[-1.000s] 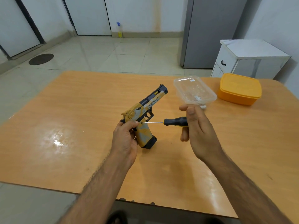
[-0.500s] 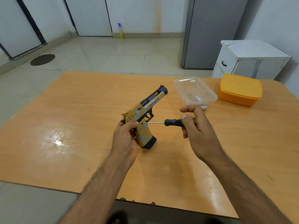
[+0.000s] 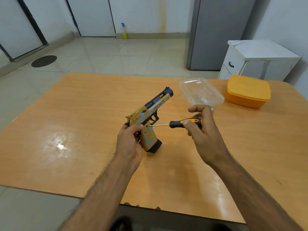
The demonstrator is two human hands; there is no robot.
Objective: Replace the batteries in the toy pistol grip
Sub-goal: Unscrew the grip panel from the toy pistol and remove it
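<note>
- One toy pistol gripped by the left hand.
- One screwdriver pinched by the right hand (tip at grip).
- Two containers far right: clear tub, orange box.
- Table bare leftward.

A wooden table with a glossy orange-brown top is set on a floor of pale tiles, and glare is thrown back from its surface. Beyond the table, white walls with door panels are seen. Beyond its far right corner, a grey refrigerator and a white cabinet are placed. A round dark floor cover is seen beyond its far left corner.
</note>
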